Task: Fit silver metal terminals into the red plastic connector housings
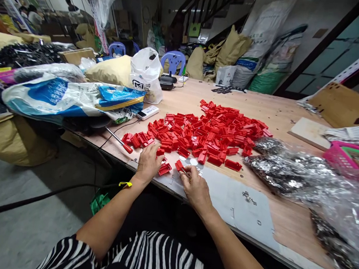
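My left hand [148, 162] is at the front edge of the table, its fingers curled round a small red plastic housing [160, 151]. Just beside those fingertips another red housing [164, 169] lies with its hollow side up. My right hand [197, 190] is closed, with a red plastic piece [179, 165] at its fingertips. A thin, brassy thing shows under the right fingers, too small to name. Beyond both hands spreads a large heap of red plastic housings [211, 130]. Small shiny metal parts lie partly hidden behind the right hand.
Clear bags of metal parts [291, 172] lie at right, near a pink basket [340, 161]. On the grey sheet [224, 196] are a few metal clips [249, 198]. A red-handled screwdriver [125, 146], a white device [148, 112] and a blue-white sack [54, 97] are at left.
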`<state>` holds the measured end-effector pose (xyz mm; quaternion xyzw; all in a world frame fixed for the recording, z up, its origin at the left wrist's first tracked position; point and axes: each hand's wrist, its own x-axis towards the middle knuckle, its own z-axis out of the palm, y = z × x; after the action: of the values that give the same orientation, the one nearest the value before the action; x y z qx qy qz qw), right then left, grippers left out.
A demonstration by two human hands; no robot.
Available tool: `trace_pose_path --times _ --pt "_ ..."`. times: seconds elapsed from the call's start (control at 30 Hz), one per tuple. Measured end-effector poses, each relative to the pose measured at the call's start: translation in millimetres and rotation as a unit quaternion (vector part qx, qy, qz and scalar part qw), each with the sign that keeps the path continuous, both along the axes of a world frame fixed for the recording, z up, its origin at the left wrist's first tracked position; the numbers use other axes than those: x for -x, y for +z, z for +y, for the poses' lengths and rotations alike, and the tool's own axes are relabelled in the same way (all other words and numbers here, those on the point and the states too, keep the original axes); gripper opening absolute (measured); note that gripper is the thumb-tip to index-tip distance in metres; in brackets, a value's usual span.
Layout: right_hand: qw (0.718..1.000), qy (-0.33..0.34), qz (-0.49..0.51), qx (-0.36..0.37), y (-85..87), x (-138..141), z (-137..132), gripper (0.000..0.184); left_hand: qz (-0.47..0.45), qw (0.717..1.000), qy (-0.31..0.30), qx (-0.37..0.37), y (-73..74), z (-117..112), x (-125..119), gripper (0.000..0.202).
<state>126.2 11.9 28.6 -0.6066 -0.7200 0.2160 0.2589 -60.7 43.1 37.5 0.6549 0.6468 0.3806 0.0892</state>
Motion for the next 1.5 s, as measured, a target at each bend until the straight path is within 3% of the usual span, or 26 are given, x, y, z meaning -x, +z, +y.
trace_pose_path --times 0.17,0.33,0.53,0.7,0.8,0.9,0.97,1.07,1.13,1.23,1.37,1.5 --pt "0.994 0.057 -0.084 -0.032 -6.0 7 2 0.012 0.049 0.994 0.049 0.087 -2.6 17 -2 0.046" --pt "0.990 0.087 -0.091 -0.057 -5.2 5 -2 0.011 0.083 0.987 0.080 0.114 -1.0 23 -11 0.050" --pt "0.993 0.087 -0.067 -0.047 0.9 -10 -16 0.013 0.077 0.988 0.077 0.108 -0.7 30 -11 0.049" --pt "0.998 0.030 -0.030 -0.048 5.0 -42 -31 0.016 0.045 0.995 0.069 0.061 6.0 24 -9 0.047" --pt "0.998 -0.045 -0.013 -0.048 2.3 -80 -37 0.019 -0.004 1.000 0.017 0.002 10.6 13 -13 0.041" --pt "0.987 -0.145 -0.036 -0.054 -3.9 -126 -43 0.022 -0.144 0.988 -0.063 -0.007 15.5 -3 -24 0.035" --pt "0.978 -0.189 -0.069 -0.056 -7.8 -155 -47 0.023 -0.298 0.947 -0.106 0.063 19.3 -16 -34 0.034" --pt "0.962 -0.234 -0.135 -0.044 -10.7 -183 -50 0.022 -0.506 0.830 -0.137 0.192 25.9 -35 -50 0.037" --pt "0.956 -0.239 -0.167 -0.030 -10.3 -190 -50 0.022 -0.589 0.752 -0.160 0.248 29.3 -46 -60 0.036" --pt "0.952 -0.238 -0.193 -0.007 -7.8 -191 -47 0.018 -0.649 0.666 -0.166 0.329 28.8 -61 -70 0.033" --pt "0.953 -0.231 -0.194 0.004 -5.1 -186 -44 0.016 -0.685 0.591 -0.155 0.398 16.9 -76 -79 0.028" --pt "0.977 -0.166 -0.130 -0.028 -4.3 -178 -48 0.018 -0.696 0.554 -0.147 0.433 3.6 -83 -83 0.024"
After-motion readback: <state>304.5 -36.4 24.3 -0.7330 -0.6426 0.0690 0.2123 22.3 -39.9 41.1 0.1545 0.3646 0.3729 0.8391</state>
